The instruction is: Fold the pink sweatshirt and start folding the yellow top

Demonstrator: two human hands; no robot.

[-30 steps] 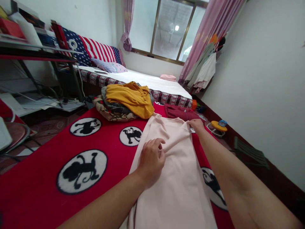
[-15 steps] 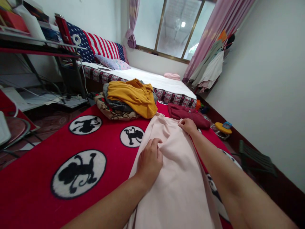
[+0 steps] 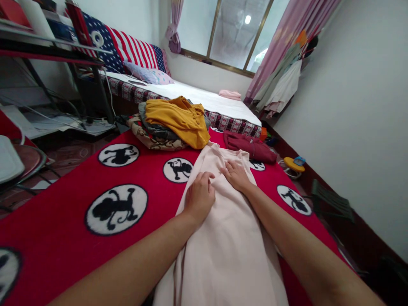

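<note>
Both hands press flat on the pink garment.

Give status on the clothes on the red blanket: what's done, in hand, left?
Done: nothing looks folded. In hand: the pale pink garment lies lengthwise on the red monkey-print blanket, with the left hand and right hand flat on its far half. Left: it is not yet folded; the mustard garment tops a loose pile, and a maroon garment lies crumpled beyond.
</note>
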